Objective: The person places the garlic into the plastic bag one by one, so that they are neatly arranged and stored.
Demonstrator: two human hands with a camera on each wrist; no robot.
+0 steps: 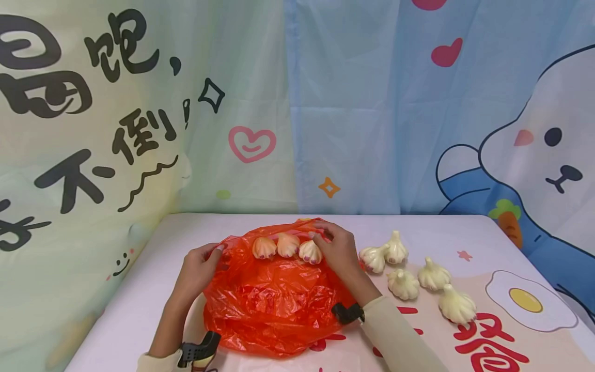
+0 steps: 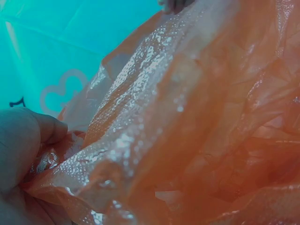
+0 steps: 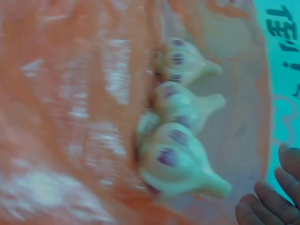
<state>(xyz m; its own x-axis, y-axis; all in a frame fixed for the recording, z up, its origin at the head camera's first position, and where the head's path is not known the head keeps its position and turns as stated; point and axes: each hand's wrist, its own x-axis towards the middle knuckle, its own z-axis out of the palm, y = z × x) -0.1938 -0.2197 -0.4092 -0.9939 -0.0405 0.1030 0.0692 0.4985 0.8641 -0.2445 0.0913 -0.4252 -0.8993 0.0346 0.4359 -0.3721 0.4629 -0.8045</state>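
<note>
Tabletop [image 1: 446, 232]: five garlic bulbs [image 1: 403, 284]; three more [image 1: 288, 245] showing inside one red bag [image 1: 279, 297]; both hands [image 1: 199, 268] [image 1: 339, 250] pinch its rim.

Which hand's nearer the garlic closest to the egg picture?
The right hand, left of that garlic, at the far rim of the red bag; the left hand is farther, at the bag's left side.

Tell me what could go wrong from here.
The three garlic bulbs sit near the far edge of the red plastic bag, so they might tumble out if that edge dips.

The bag looks thin and crumpled; with the left hand and right hand both gripping its rim, it could stretch or tear if pulled hard.

The nearest loose bulb lies close beside the right hand, which might knock it if it swings outward.
</note>
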